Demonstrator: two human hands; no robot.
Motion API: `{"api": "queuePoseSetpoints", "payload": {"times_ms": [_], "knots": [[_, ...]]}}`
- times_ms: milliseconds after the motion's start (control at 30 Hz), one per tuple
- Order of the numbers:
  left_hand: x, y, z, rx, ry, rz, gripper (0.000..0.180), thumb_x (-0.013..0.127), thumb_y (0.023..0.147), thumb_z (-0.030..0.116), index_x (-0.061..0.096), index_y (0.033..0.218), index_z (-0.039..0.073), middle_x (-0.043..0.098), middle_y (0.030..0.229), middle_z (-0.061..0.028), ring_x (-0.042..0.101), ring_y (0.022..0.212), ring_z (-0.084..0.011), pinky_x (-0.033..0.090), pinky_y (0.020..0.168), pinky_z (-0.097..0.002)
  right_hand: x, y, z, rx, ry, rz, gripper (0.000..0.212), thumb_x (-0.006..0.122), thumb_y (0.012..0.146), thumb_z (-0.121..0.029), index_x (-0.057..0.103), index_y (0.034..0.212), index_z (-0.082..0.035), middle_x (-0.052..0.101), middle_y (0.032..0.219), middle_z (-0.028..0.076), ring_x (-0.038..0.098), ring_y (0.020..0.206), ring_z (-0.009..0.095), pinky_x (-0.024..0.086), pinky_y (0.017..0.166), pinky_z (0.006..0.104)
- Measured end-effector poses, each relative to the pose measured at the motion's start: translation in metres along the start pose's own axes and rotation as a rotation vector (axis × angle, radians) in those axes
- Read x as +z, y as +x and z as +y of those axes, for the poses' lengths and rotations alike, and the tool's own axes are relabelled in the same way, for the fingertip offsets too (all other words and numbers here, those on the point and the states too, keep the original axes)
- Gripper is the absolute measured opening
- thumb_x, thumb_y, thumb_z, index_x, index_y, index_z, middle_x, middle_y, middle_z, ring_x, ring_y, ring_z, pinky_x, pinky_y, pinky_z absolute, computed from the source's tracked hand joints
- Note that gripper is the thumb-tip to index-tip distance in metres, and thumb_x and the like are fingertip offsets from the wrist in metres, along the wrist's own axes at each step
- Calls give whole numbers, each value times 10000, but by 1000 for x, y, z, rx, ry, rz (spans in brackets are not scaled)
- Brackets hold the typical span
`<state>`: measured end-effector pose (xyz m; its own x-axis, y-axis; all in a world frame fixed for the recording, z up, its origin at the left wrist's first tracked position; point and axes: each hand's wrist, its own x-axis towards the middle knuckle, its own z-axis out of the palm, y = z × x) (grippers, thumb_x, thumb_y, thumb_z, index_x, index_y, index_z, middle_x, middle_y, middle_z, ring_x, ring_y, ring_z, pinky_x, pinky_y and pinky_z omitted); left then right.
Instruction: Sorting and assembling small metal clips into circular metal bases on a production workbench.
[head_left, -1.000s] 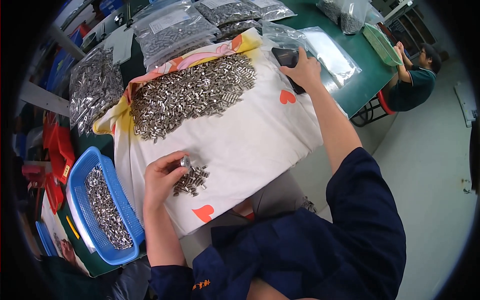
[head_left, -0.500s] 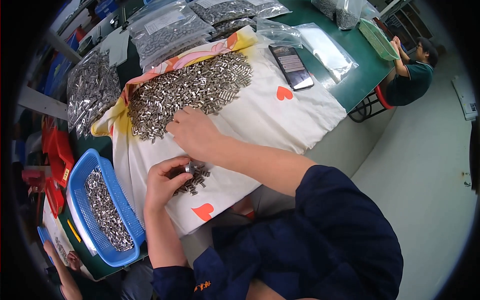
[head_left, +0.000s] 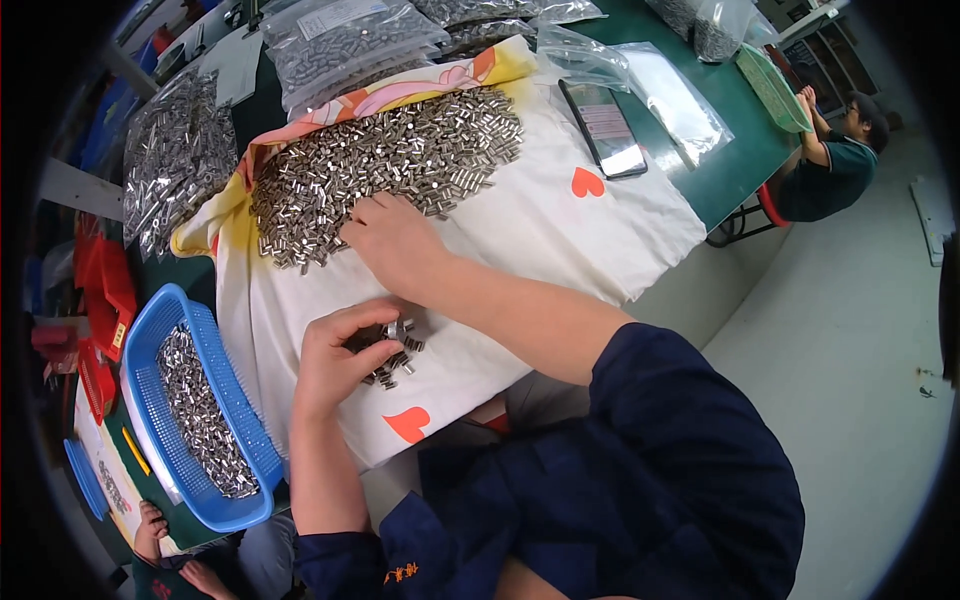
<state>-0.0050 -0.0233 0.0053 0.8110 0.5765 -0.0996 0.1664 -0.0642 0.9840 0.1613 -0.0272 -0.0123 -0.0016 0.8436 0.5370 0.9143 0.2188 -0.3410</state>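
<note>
The left hand (head_left: pixel 335 360) pinches a small metal cylinder (head_left: pixel 398 328) over a little cluster (head_left: pixel 390 362) just beside its fingertips. The right hand (head_left: pixel 395 238), fingers spread flat and gripping nothing, rests on the near edge of the big heap (head_left: pixel 385 165), which stretches away across the white cloth (head_left: pixel 560 225).

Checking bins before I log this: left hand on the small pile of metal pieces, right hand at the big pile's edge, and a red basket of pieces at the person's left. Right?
Not quite: the basket is blue, not red, as the head view shows. The left hand is on the small pile and the right hand at the big pile's edge.
</note>
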Motion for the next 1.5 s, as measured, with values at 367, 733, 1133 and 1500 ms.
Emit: {"api": "queuePoseSetpoints", "payload": {"times_ms": [367, 733, 1133, 1500], "knots": [[-21, -2, -23, 80, -445, 117, 351, 683, 668, 32, 566, 998, -1, 582, 1011, -154, 574, 906, -220, 457, 809, -316, -13, 6, 2, 131, 357, 144, 50, 538, 671, -111, 570, 685, -74, 547, 649, 62, 535, 660, 242, 437, 635, 348], [-36, -4, -31, 140, -554, 323, 364, 638, 734, 80, 511, 1071, 26, 562, 1044, -148, 563, 900, -209, 455, 768, -298, -31, 6, -5, 360, 978, -196, 143, 577, 656, -162, 580, 723, -35, 592, 632, 86, 573, 559, 191, 453, 544, 273], [-36, -2, -35, 143, -473, 359, 379, 595, 755, 14, 477, 1112, -31, 553, 1045, -126, 551, 905, -186, 447, 799, -299, -21, 2, -12, 73, 901, -184, 101, 569, 684, -136, 594, 698, -39, 575, 689, 85, 562, 664, 256, 440, 612, 352], [-34, -4, -33, 42, -288, 435, 337, 535, 772, -57, 489, 1106, -35, 572, 1004, -112, 564, 865, -157, 460, 779, -260, -20, -5, -21, -112, 458, -54, 56, 560, 698, -111, 573, 705, -58, 556, 732, 77, 545, 722, 260, 440, 663, 346]]}}
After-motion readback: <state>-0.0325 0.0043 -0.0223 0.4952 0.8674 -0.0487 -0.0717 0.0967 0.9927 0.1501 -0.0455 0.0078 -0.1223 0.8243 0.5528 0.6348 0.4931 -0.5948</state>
